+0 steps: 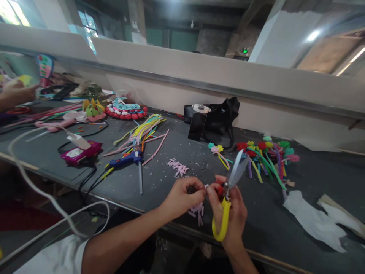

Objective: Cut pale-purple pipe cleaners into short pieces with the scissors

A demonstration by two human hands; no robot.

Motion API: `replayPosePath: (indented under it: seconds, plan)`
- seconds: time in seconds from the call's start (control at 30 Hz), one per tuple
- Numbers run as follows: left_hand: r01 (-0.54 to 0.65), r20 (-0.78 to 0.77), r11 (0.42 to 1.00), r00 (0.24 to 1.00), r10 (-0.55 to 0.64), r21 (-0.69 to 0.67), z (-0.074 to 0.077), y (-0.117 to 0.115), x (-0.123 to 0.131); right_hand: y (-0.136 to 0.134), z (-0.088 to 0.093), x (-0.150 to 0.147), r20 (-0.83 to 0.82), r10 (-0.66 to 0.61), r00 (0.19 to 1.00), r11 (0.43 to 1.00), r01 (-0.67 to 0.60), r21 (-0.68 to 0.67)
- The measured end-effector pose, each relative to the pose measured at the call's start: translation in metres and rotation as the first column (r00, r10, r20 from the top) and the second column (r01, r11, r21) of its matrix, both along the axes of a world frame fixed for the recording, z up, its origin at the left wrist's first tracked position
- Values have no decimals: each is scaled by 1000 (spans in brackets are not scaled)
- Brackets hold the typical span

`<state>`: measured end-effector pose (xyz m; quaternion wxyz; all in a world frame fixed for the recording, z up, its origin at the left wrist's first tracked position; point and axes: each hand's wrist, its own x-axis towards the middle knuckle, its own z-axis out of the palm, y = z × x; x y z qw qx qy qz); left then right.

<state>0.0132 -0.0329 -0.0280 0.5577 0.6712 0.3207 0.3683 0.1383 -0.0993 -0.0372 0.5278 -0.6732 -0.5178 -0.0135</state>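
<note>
"Head view, with the two hands as the clock's centre; what do they hold?"

"The right hand (235, 209) is wrapped around yellow-handled scissors (226, 185), blades up towards one o'clock; something red (220, 190) shows by its fingers, too hidden to name; the left hand (185, 196) has thumb and forefinger pinched at a small pale pink piece (206, 186), right beside the right thumb."

"How would that piece handle?"

"Probably very light, soft and easily dropped; best pinched at one end with fingertips; the scissors look stiffer and heavier, safest by the handle."

"And around them?"

"Pink clippings (199, 209) lie just below at seven o'clock, where a wrist could sweep them off the dark bench (159, 190); a second pink pile (178, 167) at ten; a blue glue gun (125, 159) beyond, between nine and ten; a small flower (216, 149) at twelve, near the blade tips; a black bag (218, 118) behind it; fuzzy flowers (268, 144) at two; white cloth (310, 217) past three."
</note>
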Motion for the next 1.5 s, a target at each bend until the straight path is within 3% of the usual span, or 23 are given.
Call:
replayPosePath:
  seconds: [0.07, 0.13, 0.33, 0.43, 0.6, 0.67, 0.9, 1.17, 1.3, 1.5]
  plan:
    - [153, 137, 947, 984, -118, -281, 0, 4, -2, 0, -1, 3, -50, 4, 999, 999, -6, -32]
    - [269, 245, 869, 953, -178, -415, -1, 8, -3, 0, -2, 5, -124, 39, 992, 998, -44, -42]
    - [383, 329, 740, 916, -228, -553, -4, 12, -5, 0, -1, 2, -153, 33, 988, 998, -40, -40]
    - [346, 361, 744, 920, -151, -571, -2, 10, -3, 1, -2, 0, -139, 5, 990, 1000, -8, -23]
    - [124, 411, 868, 907, 98, -481, 3, 10, -3, 1, -16, 7, 189, -61, 980, 998, 54, 39]
    - [16, 420, 906, 890, 180, -423, 4, 11, -3, -1, -22, 8, 303, -41, 952, 999, 46, -12]
    - [-271, 353, 915, 859, 371, -300, 8, 11, -6, -5, -25, -1, 459, 48, 887, 969, 71, -238]
    - [-346, 216, 921, 899, 380, -181, 11, 10, -9, -5, -28, 0, 475, 45, 879, 975, 66, -213]
    - [-371, 135, 927, 918, 374, -48, 8, 12, -9, -5, -28, 2, 428, 68, 901, 977, 25, -210]
    - [-402, -56, 886, 904, 424, 230, 0, 39, -19, 4, -21, 13, 182, -87, 979, 991, 104, -86]
